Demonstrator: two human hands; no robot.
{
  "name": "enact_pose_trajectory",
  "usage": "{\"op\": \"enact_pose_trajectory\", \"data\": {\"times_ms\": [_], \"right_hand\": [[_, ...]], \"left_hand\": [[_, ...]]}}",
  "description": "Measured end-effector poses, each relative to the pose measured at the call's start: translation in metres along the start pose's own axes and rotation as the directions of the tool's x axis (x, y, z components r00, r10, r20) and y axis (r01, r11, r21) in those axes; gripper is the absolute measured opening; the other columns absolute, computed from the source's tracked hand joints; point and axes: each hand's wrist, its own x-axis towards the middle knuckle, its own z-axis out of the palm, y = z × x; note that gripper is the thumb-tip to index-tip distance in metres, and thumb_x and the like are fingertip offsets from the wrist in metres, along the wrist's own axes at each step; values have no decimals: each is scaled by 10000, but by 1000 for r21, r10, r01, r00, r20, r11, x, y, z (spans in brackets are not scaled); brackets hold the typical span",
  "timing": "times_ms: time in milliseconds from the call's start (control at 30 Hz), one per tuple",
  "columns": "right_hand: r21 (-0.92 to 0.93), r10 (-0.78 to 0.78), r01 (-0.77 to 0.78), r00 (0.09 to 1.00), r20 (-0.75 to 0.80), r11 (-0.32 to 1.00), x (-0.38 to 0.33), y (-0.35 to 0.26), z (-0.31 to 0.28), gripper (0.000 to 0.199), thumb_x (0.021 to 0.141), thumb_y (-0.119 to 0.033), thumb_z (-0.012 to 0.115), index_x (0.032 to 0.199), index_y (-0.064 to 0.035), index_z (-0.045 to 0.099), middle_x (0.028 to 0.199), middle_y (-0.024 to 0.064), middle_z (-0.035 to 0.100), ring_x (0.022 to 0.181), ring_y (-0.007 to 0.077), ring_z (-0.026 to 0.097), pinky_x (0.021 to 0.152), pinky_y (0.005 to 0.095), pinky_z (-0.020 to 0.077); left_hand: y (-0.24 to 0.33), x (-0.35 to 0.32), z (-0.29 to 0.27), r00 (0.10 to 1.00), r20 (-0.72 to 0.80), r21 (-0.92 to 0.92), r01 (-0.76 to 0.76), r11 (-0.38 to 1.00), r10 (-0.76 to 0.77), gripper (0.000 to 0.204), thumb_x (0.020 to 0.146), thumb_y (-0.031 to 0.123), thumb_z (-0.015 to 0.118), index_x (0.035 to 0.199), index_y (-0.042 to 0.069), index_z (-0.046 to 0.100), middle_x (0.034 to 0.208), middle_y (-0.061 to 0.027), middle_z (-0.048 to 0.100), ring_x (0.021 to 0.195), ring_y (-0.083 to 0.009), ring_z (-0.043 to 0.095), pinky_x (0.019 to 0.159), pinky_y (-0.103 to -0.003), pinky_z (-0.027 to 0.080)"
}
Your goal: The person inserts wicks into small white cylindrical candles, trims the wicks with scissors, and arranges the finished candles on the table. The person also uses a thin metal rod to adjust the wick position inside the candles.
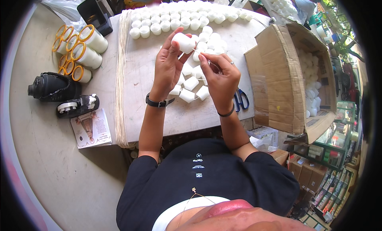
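Candle (pixel 184 42), a short white wax cylinder, sits raised over the table in my left hand (pixel 169 68), fingers wrapped round its side; my right hand (pixel 220 78) is closed in a pinch on a thin pale wick (pixel 200 53) whose tip meets the candle's near end; I can't tell whether the wick has gone into the wax; just beneath the hands lies a small loose heap of candles (pixel 190 86) on the table (pixel 143 72), and a looser scatter runs up toward the far edge, where neat rows of candles (pixel 179 17) stand upright; I judge those rows to be the finished lot and the heap below to be waiting, so the work looks well along but far from over; the open cardboard box (pixel 278 80) on my right holds many more white pieces, which I take as stock left to do; a long bundle of wicks (pixel 121 76) lies down the table's left side; blue scissors (pixel 240 99) rest just right of my right wrist; off to the left sit orange-rimmed white jars (pixel 81 48), a black flask (pixel 49 87) and a leaflet (pixel 91 128)
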Motion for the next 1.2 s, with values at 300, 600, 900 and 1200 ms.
{"op": "enact_pose_trajectory", "data": {"times_ms": [300,600,900,1200], "right_hand": [[-10,-17,17,1000,6,1000,2,1,7,93,824,21,747,916,29,736,758,13,619,629,17,530,536,176,397],[-119,-72,72,997,5,990,8,-1,9,112,789,-11,755,895,-22,724,669,36,571,528,77,458,462,252,351],[-80,-136,134,990,-26,988,6,6,14,165,787,25,757,946,-17,741,706,10,575,544,37,401,466,221,293],[-105,-167,163,985,-33,981,8,5,15,140,791,26,761,927,-3,741,684,-16,560,548,3,371,463,203,259]], "left_hand": [[-1,0,-2,1000,-5,23,-9,1000,9,598,1017,336,509,1483,5,330,1353,-179,524,1208,-264,575,1061,-378,479],[-2,0,-1,999,-21,73,-29,997,30,611,1015,345,513,1476,-6,319,1339,-182,534,1183,-242,591,1034,-357,500],[-1,-2,0,993,8,-18,119,993,-119,673,994,447,512,1406,-64,363,1245,-139,582,1141,-189,603,997,-298,518],[1,-3,3,993,2,26,120,992,-120,669,988,464,507,1389,-59,388,1212,-130,601,1107,-160,613,976,-281,527]]}}
